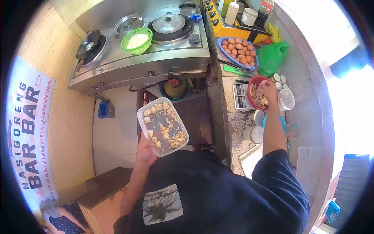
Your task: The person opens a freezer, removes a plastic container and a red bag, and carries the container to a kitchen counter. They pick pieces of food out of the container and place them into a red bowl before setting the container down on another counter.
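My left hand [145, 151] grips the lower left edge of a clear plastic container [157, 124], which holds pale crumbled chunks along its sides and middle. On the right, my right hand [269, 90] reaches into a red bowl [250, 90] of light brown pieces, its fingers bunched at the food; what they hold is too small to tell. The bowl stands on a white kitchen scale [240, 96] on the counter.
Behind the scale lie a blue tray of eggs [239, 50] and a green bag [272, 57]. Jars [286, 99] stand right of the bowl. A steel stove [140, 64] carries a lidded pan [168, 24] and green basket [136, 41]. Another person [64, 220] is at lower left.
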Available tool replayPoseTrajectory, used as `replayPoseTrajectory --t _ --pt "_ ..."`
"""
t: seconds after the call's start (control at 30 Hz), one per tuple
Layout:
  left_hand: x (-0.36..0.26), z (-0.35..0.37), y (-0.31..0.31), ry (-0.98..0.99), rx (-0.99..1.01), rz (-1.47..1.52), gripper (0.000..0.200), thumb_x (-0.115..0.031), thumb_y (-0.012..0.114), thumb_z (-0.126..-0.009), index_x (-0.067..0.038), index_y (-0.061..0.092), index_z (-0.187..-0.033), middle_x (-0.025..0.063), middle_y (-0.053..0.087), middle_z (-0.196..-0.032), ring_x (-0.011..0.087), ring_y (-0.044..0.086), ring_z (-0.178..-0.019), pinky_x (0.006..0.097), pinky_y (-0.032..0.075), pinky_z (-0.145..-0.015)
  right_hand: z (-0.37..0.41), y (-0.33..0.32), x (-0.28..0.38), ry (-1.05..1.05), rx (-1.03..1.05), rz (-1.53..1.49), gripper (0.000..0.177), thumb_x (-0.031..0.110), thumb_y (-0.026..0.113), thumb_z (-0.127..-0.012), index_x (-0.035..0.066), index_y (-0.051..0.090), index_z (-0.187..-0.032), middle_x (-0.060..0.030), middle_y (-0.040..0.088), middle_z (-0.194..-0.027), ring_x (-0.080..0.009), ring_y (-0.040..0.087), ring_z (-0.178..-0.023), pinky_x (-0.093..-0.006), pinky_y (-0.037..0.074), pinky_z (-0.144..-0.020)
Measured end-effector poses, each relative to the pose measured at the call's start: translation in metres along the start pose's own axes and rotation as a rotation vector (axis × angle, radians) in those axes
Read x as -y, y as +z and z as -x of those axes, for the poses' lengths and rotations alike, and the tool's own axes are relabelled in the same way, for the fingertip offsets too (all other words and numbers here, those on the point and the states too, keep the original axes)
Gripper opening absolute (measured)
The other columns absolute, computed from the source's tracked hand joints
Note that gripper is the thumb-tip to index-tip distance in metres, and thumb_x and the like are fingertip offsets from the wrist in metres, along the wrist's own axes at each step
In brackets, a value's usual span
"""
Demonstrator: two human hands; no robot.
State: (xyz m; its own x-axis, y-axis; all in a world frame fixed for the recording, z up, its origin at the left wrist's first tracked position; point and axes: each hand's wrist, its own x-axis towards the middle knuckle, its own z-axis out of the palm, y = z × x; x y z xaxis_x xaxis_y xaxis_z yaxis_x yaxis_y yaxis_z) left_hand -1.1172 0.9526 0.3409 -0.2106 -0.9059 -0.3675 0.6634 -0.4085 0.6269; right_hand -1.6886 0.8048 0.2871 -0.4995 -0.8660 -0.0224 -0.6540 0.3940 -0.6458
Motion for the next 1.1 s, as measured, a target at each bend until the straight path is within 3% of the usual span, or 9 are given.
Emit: replayPoseTrajectory --t 0.07,0.17,0.5,0.63,0.8,0.83,0.9,0.93,1.1 --pt "0.001 0.0 -0.002 0.012 -0.016 -0.001 0.087 -0.003 0.045 -0.068 -0.012 0.02 -0.151 0.0203 0.04 -0.141 0.0398 0.042 -0.131 0.0569 0.04 -0.107 0.02 -0.029 0.026 0.032 -0.156 -0.321 0.031 0.025 0.069 -0.087 -0.001 0.07 -0.105 -0.0081 0.071 -0.089 -0.0111 0.065 -0.083 -0.0267 0.05 -0.071" --pt "0.001 -0.004 -0.01 -0.021 0.021 0.004 0.087 -0.002 0.045 -0.069 -0.016 0.02 -0.151 0.0203 0.04 -0.142 0.0399 0.043 -0.131 0.0586 0.042 -0.105 0.05 -0.05 0.067 -0.022 -0.077 -0.663 0.029 0.02 0.069 -0.087 -0.001 0.07 -0.106 -0.0024 0.068 -0.087 -0.0079 0.06 -0.077 -0.0234 0.048 -0.069" --pt "-0.003 -0.005 0.005 -0.066 0.106 -0.045 0.085 -0.005 0.046 -0.072 -0.014 0.018 -0.152 0.0177 0.037 -0.145 0.0384 0.043 -0.131 0.0583 0.044 -0.103 0.228 0.03 0.257 -0.498 0.59 -0.622 0.027 0.014 0.072 -0.087 0.003 0.069 -0.111 -0.0024 0.07 -0.094 -0.0055 0.059 -0.077 -0.0225 0.05 -0.07" --pt "0.002 -0.006 -0.003 -0.006 0.128 -0.063 0.084 -0.005 0.046 -0.071 -0.011 0.02 -0.15 0.0164 0.039 -0.144 0.0354 0.045 -0.131 0.053 0.044 -0.105 0.271 0.074 0.277 -0.924 0.508 -0.417 0.029 0.008 0.07 -0.08 0.005 0.069 -0.109 -0.0153 0.07 -0.098 -0.0235 0.069 -0.08 -0.0339 0.056 -0.072" --pt "-0.002 0.001 -0.005 -0.024 0.132 -0.04 0.086 -0.003 0.045 -0.068 -0.011 0.021 -0.15 0.0155 0.039 -0.144 0.0343 0.044 -0.131 0.0522 0.042 -0.107 0.263 0.068 0.262 -0.886 0.467 -0.443 0.029 0.008 0.07 -0.08 0.006 0.069 -0.109 -0.0141 0.07 -0.103 -0.0231 0.069 -0.082 -0.0331 0.056 -0.074" --pt "-0.003 0.003 -0.005 -0.031 0.112 -0.013 0.088 0.0 0.044 -0.066 -0.013 0.022 -0.15 0.0148 0.039 -0.143 0.0345 0.044 -0.132 0.0535 0.041 -0.108 0.251 0.051 0.263 -0.654 0.514 -0.432 0.03 0.007 0.07 -0.081 0.006 0.068 -0.111 -0.0127 0.07 -0.104 -0.0196 0.068 -0.082 -0.0313 0.055 -0.075" --pt "-0.002 0.003 -0.011 -0.012 0.093 -0.01 0.088 0.0 0.043 -0.066 -0.013 0.022 -0.15 0.0148 0.04 -0.143 0.0346 0.043 -0.132 0.0537 0.04 -0.108 0.204 0.043 0.221 -0.635 0.192 -0.273 0.026 0.009 0.069 -0.083 0.005 0.069 -0.109 -0.0108 0.07 -0.098 -0.0167 0.067 -0.077 -0.0296 0.054 -0.07" --pt "-0.002 0.003 -0.013 0.005 0.075 -0.009 0.088 0.0 0.043 -0.066 -0.013 0.022 -0.15 0.0149 0.04 -0.143 0.0346 0.043 -0.132 0.054 0.04 -0.108 0.177 0.034 0.195 -0.443 0.156 -0.281 0.025 0.016 0.068 -0.083 0.007 0.07 -0.106 -0.0154 0.07 -0.1 -0.0269 0.069 -0.087 -0.0359 0.054 -0.079" --pt "-0.002 0.004 -0.012 0.021 0.054 0.019 0.087 0.001 0.042 -0.067 -0.012 0.022 -0.15 0.0148 0.04 -0.144 0.0345 0.041 -0.134 0.0529 0.037 -0.111 0.062 -0.007 0.045 -0.199 -0.169 0.067 0.029 0.018 0.066 -0.082 0.006 0.071 -0.108 -0.0176 0.071 -0.101 -0.0299 0.07 -0.092 -0.0394 0.053 -0.085"
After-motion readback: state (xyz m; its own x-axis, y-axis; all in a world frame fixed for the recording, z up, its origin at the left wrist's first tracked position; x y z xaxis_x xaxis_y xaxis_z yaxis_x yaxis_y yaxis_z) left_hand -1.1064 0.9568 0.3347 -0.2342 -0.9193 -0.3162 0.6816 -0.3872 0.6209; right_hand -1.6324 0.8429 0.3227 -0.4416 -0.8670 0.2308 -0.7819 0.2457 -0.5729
